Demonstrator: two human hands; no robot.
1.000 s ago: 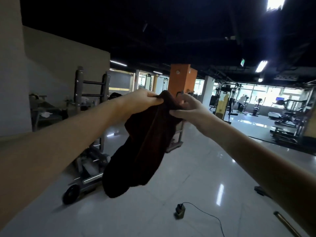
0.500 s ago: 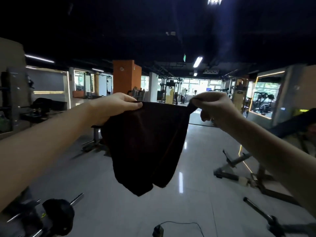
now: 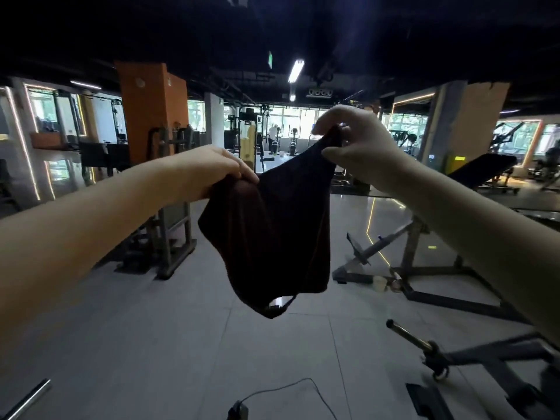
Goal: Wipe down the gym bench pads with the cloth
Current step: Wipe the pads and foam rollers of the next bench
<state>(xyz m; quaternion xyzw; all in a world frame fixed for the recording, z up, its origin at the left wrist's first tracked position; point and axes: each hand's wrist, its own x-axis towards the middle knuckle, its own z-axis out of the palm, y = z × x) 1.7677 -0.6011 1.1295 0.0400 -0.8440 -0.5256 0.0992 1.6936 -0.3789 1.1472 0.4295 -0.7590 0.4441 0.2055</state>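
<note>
With left hand [image 3: 209, 171] gripping a bunched top edge and right hand [image 3: 360, 147] pinching the opposite corner of the limp dark brown cloth [image 3: 272, 231], hung mid-air over grey floor tiles [image 3: 151, 328], fold into a flat wad before reaching the black inclined bench pad [image 3: 481, 168], well apart at right.

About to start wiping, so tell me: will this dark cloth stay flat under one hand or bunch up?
Likely floppy: the cloth sags in folds between the left hand and right hand, holding no shape. Probably light, since a fingertip pinch on one corner helps carry it. It may bunch when pushed, so fold it first.
</note>
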